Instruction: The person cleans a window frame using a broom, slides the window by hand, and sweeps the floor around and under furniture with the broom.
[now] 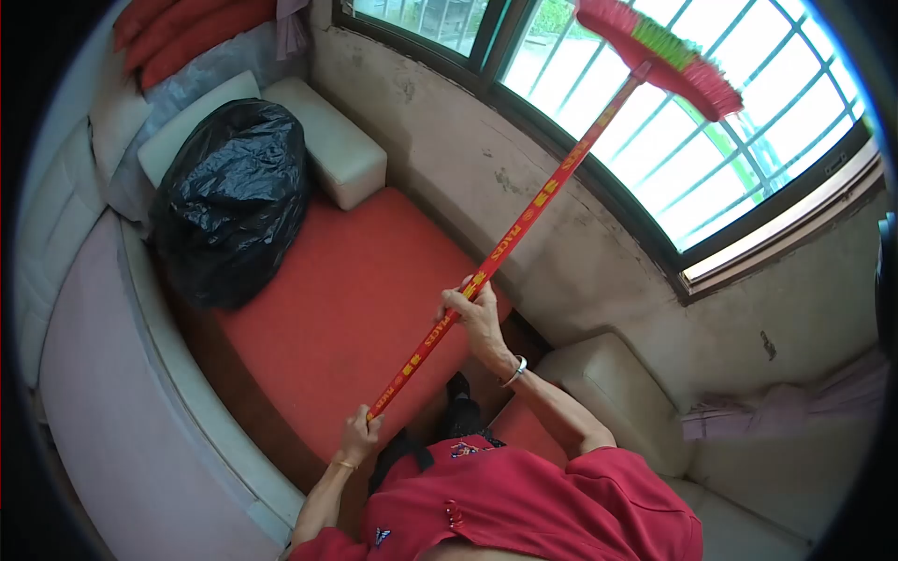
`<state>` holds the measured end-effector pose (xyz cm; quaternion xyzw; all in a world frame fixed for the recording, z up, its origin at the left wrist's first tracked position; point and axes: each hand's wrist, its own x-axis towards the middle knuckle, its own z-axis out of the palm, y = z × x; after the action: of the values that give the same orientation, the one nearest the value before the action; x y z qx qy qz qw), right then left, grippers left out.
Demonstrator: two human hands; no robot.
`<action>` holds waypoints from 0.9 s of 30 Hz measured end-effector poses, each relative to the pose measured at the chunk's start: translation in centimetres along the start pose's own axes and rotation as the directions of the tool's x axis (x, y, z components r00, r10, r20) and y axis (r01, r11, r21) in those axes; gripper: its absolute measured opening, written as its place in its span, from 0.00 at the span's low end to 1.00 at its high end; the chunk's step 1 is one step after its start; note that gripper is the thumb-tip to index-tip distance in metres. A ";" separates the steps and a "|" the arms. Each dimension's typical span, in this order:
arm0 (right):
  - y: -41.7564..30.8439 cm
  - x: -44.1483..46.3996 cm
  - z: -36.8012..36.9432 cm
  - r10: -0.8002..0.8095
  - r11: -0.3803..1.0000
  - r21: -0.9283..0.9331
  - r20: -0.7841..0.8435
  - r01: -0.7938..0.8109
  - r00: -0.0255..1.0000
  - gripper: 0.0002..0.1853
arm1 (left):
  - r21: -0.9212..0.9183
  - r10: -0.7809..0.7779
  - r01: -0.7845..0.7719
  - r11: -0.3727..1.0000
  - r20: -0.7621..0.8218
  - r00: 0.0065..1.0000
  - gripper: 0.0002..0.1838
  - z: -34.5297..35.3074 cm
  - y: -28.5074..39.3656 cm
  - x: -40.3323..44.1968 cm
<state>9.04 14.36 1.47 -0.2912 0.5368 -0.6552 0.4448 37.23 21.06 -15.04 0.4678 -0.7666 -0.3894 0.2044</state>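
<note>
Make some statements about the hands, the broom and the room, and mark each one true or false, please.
1. The left hand and right hand both grip the broom. True.
2. The left hand is nearer to the bristles. False: the right hand is nearer.
3. The bristles are all blue. False: they are red and green.
4. The bristles appear against the window. True.
5. The bag is white. False: the bag is black.

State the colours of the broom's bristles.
The bristles are pinkish red at both ends and green in the middle, best seen in the head view.
</note>
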 end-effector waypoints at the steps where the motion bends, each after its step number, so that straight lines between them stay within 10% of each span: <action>1: -0.9 0.0 -0.5 0.003 1.000 0.011 -0.012 -0.003 1.000 0.13 | -0.033 0.039 -0.039 0.999 0.008 0.999 0.14 0.2 1.0 1.1; 9: 4.3 -1.6 -3.0 0.038 0.999 0.002 -0.168 -0.038 0.985 0.12 | -0.055 -0.013 0.026 0.998 0.220 0.975 0.12 2.0 -0.9 -1.3; 15: 13.8 -7.4 -1.4 0.462 0.887 -0.005 0.022 -0.462 0.887 0.08 | 0.152 -0.140 0.097 0.984 0.304 0.942 0.15 -2.0 -7.3 -12.9; 21: 21.1 -11.7 1.7 0.557 0.830 -0.123 0.187 -0.543 0.809 0.06 | 0.261 -0.512 0.453 0.852 0.242 0.824 0.17 -6.2 -4.6 -22.2; 24: 22.5 -13.3 3.3 0.808 0.577 -0.050 0.181 -0.815 0.561 0.07 | 0.424 -0.585 0.472 0.773 0.186 0.790 0.18 -6.0 -7.6 -26.9; 27: 24.9 -13.1 4.2 0.880 0.459 -0.118 0.195 -0.881 0.432 0.06 | 0.137 -0.780 0.773 0.620 0.219 0.586 0.32 -8.8 -2.2 -26.1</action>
<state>25.06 23.51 -20.20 -0.0417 0.5541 -0.2902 0.7791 56.89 39.76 -10.03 0.7030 -0.5105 -0.4862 -0.0935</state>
